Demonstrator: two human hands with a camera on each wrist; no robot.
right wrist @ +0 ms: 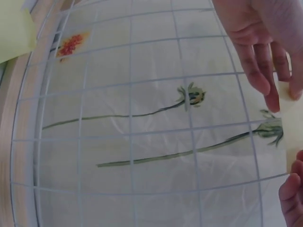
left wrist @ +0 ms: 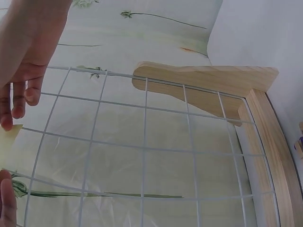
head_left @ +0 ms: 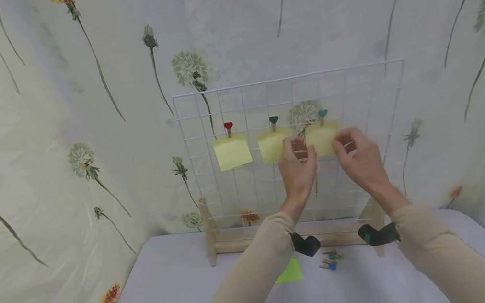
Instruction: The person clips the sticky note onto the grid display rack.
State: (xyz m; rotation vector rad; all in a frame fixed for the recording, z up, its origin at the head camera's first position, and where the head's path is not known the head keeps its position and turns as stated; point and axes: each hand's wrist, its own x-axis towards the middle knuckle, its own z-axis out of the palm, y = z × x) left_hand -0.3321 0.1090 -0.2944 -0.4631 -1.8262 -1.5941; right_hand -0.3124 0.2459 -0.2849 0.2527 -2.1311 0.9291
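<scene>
Three yellow sticky notes hang on a white wire grid, each under a small clothespin. My left hand (head_left: 298, 168) pinches the left edge of the right-hand note (head_left: 323, 139), and my right hand (head_left: 361, 158) pinches its right edge. A light-blue heart clothespin (head_left: 323, 114) sits at that note's top. The middle note (head_left: 270, 146), partly behind my left hand, hangs from a dark-green heart clothespin (head_left: 273, 120). At the left, a red heart clothespin (head_left: 228, 125) holds the slightly tilted note (head_left: 232, 152). Both wrist views cut the gripped note off at the edge.
The wire grid (head_left: 254, 89) stands in a wooden base (head_left: 233, 246) on a white-covered table (head_left: 167, 283). Several loose clothespins (head_left: 331, 265) lie before the base, near a bright green note (head_left: 293, 271). Flower-printed cloth (head_left: 137, 132) hangs behind.
</scene>
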